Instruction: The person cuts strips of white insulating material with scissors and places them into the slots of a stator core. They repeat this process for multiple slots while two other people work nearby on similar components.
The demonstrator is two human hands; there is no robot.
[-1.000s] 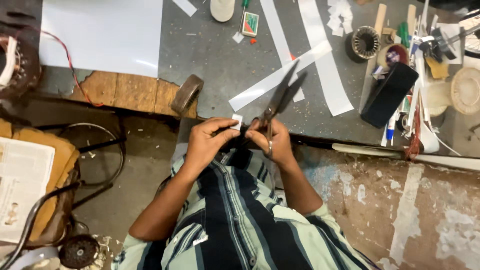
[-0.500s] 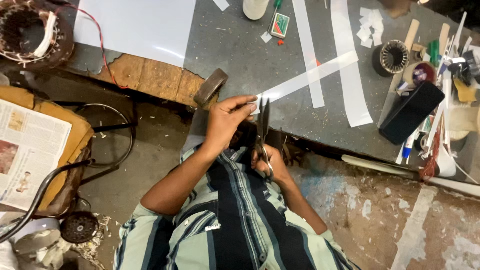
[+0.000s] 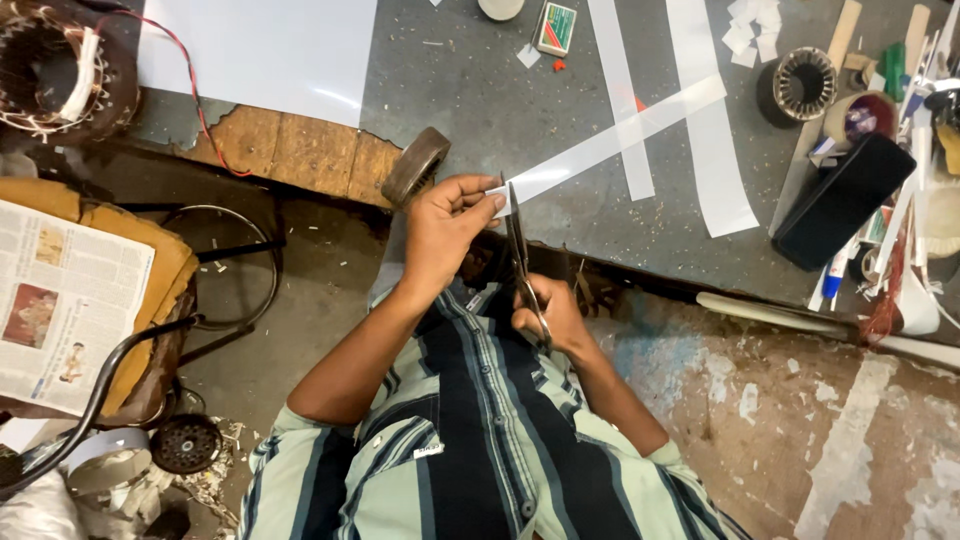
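My left hand pinches the near end of a long white paper strip that runs up and to the right over the grey table. My right hand grips the handles of dark scissors, whose blades point away from me and meet the strip right beside my left fingertips. Both hands work just over the table's front edge, above my striped shirt.
Two more white strips and a white sheet lie on the table. A tape roll stands at the edge by my left hand. A black case, a stator core and tools crowd the right. A newspaper rests on a stool at left.
My view has shifted down and left. The scissors have turned from slanting right to pointing straight away, and my left hand has moved along the strip to its near end.
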